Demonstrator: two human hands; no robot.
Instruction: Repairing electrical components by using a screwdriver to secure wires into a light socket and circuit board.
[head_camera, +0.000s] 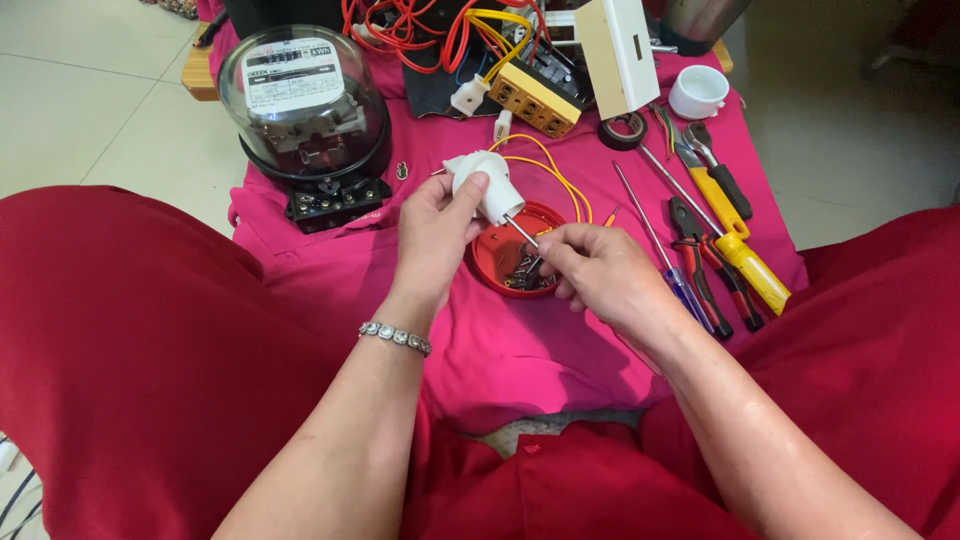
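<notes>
A pink cloth (520, 340) covers the low table, and everything else lies on it, told here from the red lid (497, 262) near its middle. Up and left of the lid stands a round meter (303, 110) under a clear dome. Beyond the lid lie a tangle of red wires (405, 35), a yellow socket block (537, 100) and a white box (617, 52). Right of the lid lie screwdrivers, a yellow-handled one (745, 262) among them, and pliers (697, 255); a roll of black tape (622, 131) and a small white cup (697, 92) sit farther up on that side. The left hand (432, 232) is closed around a white plug (483, 182), held just over the lid's upper edge, with yellow wire (552, 170) looping from it. The right hand (598, 272), at the lid's right rim, pinches a thin screwdriver (522, 232) whose tip meets the plug. Small screws (525, 275) lie in the lid.
</notes>
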